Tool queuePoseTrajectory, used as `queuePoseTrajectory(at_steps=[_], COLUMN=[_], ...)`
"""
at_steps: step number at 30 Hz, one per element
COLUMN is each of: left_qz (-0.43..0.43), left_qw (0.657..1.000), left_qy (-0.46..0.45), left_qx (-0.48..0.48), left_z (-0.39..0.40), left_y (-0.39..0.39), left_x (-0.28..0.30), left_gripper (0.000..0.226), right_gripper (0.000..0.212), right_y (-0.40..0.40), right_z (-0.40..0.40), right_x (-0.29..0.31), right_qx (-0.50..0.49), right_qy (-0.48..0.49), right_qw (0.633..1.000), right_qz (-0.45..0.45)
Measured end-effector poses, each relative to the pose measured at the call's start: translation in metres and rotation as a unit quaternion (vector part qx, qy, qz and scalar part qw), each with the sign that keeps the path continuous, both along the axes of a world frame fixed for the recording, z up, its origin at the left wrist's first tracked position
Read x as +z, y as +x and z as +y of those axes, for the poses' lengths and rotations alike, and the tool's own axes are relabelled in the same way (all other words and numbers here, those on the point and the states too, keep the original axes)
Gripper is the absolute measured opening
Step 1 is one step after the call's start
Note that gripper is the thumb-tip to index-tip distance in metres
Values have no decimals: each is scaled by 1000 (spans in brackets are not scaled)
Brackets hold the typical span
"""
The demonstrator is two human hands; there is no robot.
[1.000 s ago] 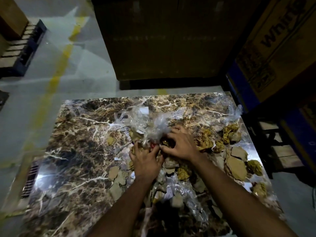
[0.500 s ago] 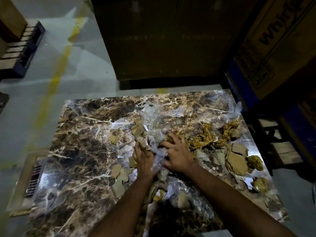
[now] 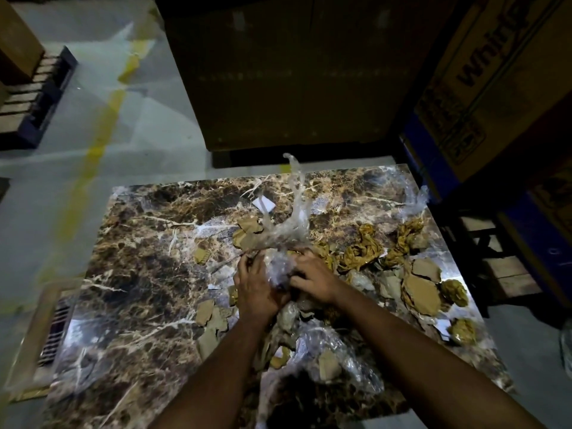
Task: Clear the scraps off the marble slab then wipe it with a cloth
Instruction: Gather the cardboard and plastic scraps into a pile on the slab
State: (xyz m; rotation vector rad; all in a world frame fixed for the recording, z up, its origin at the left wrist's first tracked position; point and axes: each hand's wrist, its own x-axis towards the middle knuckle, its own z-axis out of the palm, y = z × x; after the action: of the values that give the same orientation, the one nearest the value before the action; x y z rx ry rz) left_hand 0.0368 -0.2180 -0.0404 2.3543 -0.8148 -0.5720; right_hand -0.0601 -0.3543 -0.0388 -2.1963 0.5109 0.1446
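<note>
Seen from the head camera, a brown marble slab [image 3: 133, 274] veined in white lies flat, strewn with torn cardboard scraps [image 3: 422, 294] and crumpled paper [image 3: 360, 250]. Both hands, left hand [image 3: 258, 289] and right hand [image 3: 312, 277], meet at its middle, clenched around a wad of clear plastic wrap [image 3: 289, 230]. A twisted tail of the wrap points up and away from the person.

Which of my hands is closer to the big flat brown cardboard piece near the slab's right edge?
Right. Your right hand sits just left of the big flat brown cardboard piece; your left hand is farther left, beyond the clear plastic wrap bunched between both hands.
</note>
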Motion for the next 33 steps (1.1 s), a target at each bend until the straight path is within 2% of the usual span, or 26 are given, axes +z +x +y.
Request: queuePoseTrajectory(at_steps=[3,4,8,9,10,12,13,15,16,18,22,24,26,29,33], left_qz=[-30,-27,-18,-33,-57,-66,-65,-50,-32,6,24,38,-9,-59,-81], left_qw=[999,997,999,999,997,996,996,998,998,1000,998,999,998,992,984], left_qy=[-40,-64,-36,-40,-40,21,26,-39,-49,-11,-58,-25,-4,-24,-40], left_qx=[11,14,13,-1,-21,-62,-62,-15,10,19,15,-17,-69,-112,-150], left_z=[5,6,9,8,6,2,0,0,0,1,3,4,6,13,17], left_y=[-8,-9,-5,-5,-5,-9,-10,-9,-8,-6,-3,3,12,15,12], left_x=[-3,-6,-20,-16,-16,-7,-4,-8,-13,-16,-22,-20,-27,-33,-30], left_gripper=[101,100,121,118,106,80,79,78,83,106,111,128,138,133,122], right_gripper=[11,11,36,48,59,67,70,87,93,97,78,71,68,69,58], right_y=[-6,-8,-8,-5,-1,7,9,11,11,12,11,7,5,6,10], right_z=[6,7,9,10,12,17,18,19,20,23,28,29,30,32,36], right_x=[7,7,10,12,15,16,13,4,3,3,-3,-8,-12,-13,-12], right_qx=[-114,-142,-230,-239,-235,-212,-190,-143,-132,-122,-113,-112,-98,-71,-32], right_qy=[113,141,218,215,208,159,100,-23,-54,-91,-152,-157,-164,-196,-254], right_qw=[986,977,938,935,938,956,972,989,990,988,982,981,981,974,963], right_qz=[-48,-76,-144,-147,-145,-122,-95,-19,4,26,9,9,39,91,91])
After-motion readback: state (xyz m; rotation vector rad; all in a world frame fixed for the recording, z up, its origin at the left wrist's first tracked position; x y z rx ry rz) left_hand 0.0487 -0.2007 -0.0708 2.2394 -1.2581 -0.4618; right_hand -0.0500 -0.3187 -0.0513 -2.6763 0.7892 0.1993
